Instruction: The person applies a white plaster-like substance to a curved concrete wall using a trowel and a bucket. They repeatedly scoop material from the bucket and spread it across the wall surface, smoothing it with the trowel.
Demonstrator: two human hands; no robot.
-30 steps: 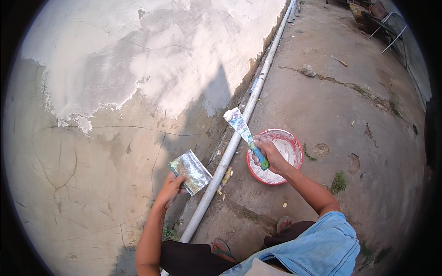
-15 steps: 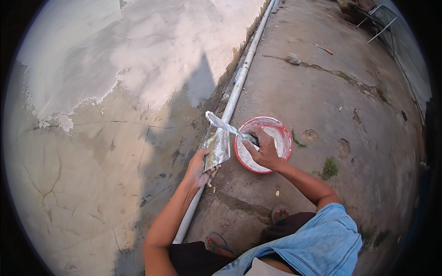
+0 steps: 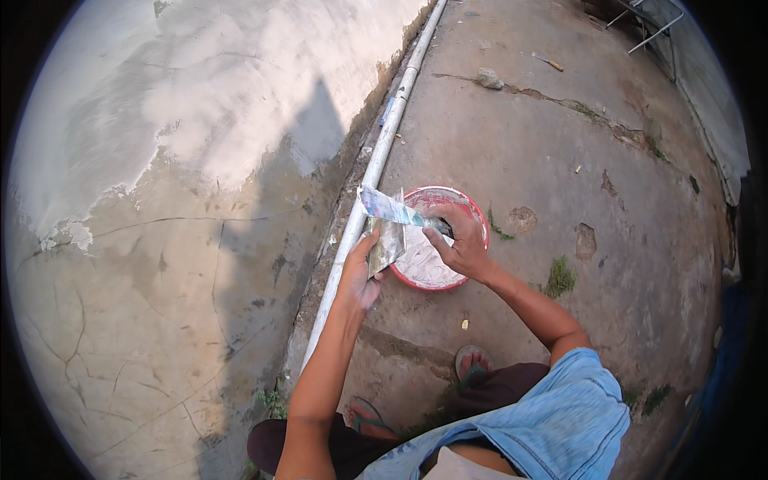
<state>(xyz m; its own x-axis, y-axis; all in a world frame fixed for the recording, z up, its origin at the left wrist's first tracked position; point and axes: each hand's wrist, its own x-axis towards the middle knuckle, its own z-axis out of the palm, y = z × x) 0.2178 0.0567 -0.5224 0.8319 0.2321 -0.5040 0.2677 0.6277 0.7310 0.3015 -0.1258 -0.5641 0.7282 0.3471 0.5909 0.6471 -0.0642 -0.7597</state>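
My right hand (image 3: 466, 246) is closed round the dark handle of a putty knife (image 3: 388, 207), whose broad, white-smeared blade points left. In my left hand (image 3: 358, 274) is a flat, shiny rectangular plate (image 3: 389, 246), gripped at its lower edge between thumb and fingers. The knife's blade lies across the plate's upper end; whether the two touch I cannot tell. Just below and behind both tools stands a round bucket with a red rim (image 3: 432, 289). White putty (image 3: 426, 261) fills its bottom and coats its inner walls.
On the left rises a cracked wall, its upper part coated white (image 3: 216, 104). A pale pipe (image 3: 382, 152) runs along its foot. Farther off on the concrete lie a stone (image 3: 489, 78) and a wooden-handled tool (image 3: 552, 63). A metal-framed chair (image 3: 656, 34) stands at the far right.
My left hand and the plate have moved up and right, closer to the bucket. The knife blade has swung flatter and lower across the plate. The view has shifted slightly right.
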